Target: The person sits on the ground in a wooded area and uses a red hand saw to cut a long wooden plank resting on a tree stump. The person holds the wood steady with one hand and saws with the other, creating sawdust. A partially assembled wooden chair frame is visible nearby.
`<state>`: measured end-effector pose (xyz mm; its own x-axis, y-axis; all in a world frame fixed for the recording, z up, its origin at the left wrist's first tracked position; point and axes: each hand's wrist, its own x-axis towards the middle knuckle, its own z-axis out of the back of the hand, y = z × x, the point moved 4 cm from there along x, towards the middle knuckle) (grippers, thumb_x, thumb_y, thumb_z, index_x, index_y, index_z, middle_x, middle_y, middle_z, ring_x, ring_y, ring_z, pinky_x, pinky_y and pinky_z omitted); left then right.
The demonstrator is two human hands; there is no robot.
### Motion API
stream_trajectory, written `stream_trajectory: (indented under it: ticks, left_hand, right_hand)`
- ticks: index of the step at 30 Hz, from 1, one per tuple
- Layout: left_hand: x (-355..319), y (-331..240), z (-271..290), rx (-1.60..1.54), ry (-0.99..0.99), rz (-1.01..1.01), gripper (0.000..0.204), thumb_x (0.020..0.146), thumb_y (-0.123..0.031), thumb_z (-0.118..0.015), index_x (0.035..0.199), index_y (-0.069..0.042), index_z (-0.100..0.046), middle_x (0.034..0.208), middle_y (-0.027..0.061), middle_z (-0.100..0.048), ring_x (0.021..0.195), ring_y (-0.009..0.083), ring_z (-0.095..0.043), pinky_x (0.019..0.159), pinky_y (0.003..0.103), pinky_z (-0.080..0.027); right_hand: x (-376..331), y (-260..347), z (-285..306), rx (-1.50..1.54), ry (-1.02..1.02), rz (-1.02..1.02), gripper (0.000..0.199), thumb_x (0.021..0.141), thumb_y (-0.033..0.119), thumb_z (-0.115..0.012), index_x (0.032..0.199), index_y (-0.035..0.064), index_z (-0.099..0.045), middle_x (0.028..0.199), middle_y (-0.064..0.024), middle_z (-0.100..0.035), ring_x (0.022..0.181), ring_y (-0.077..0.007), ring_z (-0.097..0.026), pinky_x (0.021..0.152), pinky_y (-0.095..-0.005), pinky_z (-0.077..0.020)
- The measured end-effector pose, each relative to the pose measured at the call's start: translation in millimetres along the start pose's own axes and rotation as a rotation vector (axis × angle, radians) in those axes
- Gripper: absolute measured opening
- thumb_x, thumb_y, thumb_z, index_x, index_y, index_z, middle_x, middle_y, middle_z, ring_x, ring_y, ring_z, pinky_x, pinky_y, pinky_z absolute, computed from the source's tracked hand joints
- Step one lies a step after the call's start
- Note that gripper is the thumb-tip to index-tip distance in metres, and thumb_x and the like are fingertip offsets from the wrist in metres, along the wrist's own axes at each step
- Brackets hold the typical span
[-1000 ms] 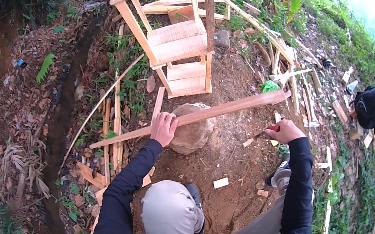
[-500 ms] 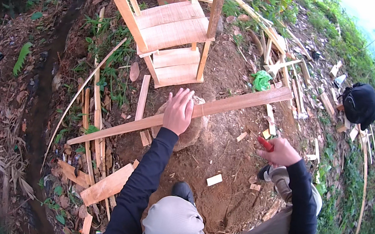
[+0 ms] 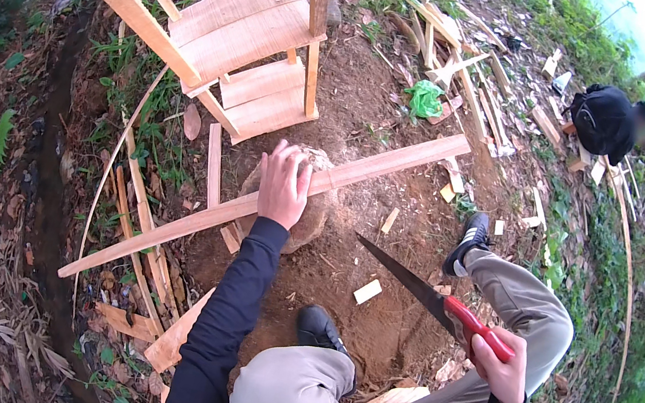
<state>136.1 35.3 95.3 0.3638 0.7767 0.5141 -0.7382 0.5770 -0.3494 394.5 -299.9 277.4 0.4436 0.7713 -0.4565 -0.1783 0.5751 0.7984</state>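
Observation:
My left hand (image 3: 284,184) lies across a long, narrow wooden plank (image 3: 395,159), fingers bent over it and holding it down. Beneath the plank is a rounded tan block (image 3: 310,225); whether it is a stump or a stone I cannot tell. A handsaw (image 3: 421,290) with a red handle and dark tapering blade is in my right hand (image 3: 502,370), closed around the grip. Its blade slants up and left, apart from the plank, with the tip above the bare soil.
A wooden frame with slatted boards (image 3: 242,23) stands beyond my left hand. Long wood strips (image 3: 140,208) lie at the left. Farther right are a green plastic bag (image 3: 424,99), scrap wood (image 3: 489,114) and a person in black (image 3: 602,120). Small offcuts (image 3: 367,291) dot the soil.
My right hand has drawn back toward me and lower, and the saw blade has swung into clear view. The left hand stays on the plank while the whole view has shifted.

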Motion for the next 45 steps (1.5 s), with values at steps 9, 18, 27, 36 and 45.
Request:
stream_trajectory:
  ticks: [9,18,27,36,45]
  left_hand:
    - [-3.0,11.8,-2.5,-0.107,-0.061,-0.002,0.028,0.094,-0.038,-0.062,0.089,-0.010,-0.056,0.093,0.0089,-0.053,0.095,0.0300,-0.053,0.082,0.045,-0.040]
    - [7.2,-2.9,-1.4,0.115,-0.021,-0.164,0.022,0.090,-0.023,-0.063,0.081,-0.009,-0.049,0.088,0.0096,-0.051,0.090,0.0303,-0.052,0.077,0.045,-0.040]
    - [7.5,-12.5,2.6,-0.005,0.117,-0.191,0.032,0.082,-0.035,-0.072,0.103,-0.013,-0.063,0.093,0.0066,-0.051,0.094,0.0268,-0.051,0.084,0.043,-0.038]
    - [8.0,-5.8,2.4,-0.013,0.101,-0.163,0.033,0.083,-0.043,-0.072,0.100,-0.016,-0.065,0.092,0.0038,-0.051,0.091,0.0242,-0.051,0.081,0.041,-0.039]
    - [9.1,-10.5,5.1,-0.068,0.094,-0.227,0.028,0.083,-0.034,-0.075,0.104,-0.016,-0.069,0.093,0.0029,-0.054,0.082,0.0221,-0.049,0.076,0.038,-0.038]
  right_hand:
    - [-28.2,-3.0,37.1,0.071,-0.035,0.399,0.043,0.078,0.040,-0.076,0.073,-0.0008,-0.064,0.052,0.0016,-0.049,0.045,-0.0092,-0.043,0.047,-0.0273,-0.0309]
    - [49.3,14.3,-86.5,0.832,0.077,0.381,0.034,0.100,0.016,-0.051,0.068,0.0055,-0.046,0.053,-0.0010,-0.045,0.043,-0.0094,-0.038,0.043,-0.0271,-0.0301]
    - [92.3,-40.3,-131.8,0.255,-0.474,0.428,0.032,0.098,0.028,-0.064,0.083,-0.0002,-0.062,0.062,0.0008,-0.051,0.054,-0.0075,-0.046,0.051,-0.0261,-0.0367]
    - [106.9,-34.4,-118.6,0.158,-0.533,0.622,0.041,0.097,0.037,-0.064,0.076,0.0009,-0.063,0.052,-0.0029,-0.053,0.046,-0.0129,-0.056,0.048,-0.0275,-0.0427]
    - [104.0,-30.6,-135.1,-0.035,-0.501,0.642,0.028,0.089,0.022,-0.071,0.072,0.0025,-0.059,0.054,-0.0068,-0.045,0.043,-0.0211,-0.046,0.046,-0.0341,-0.0333]
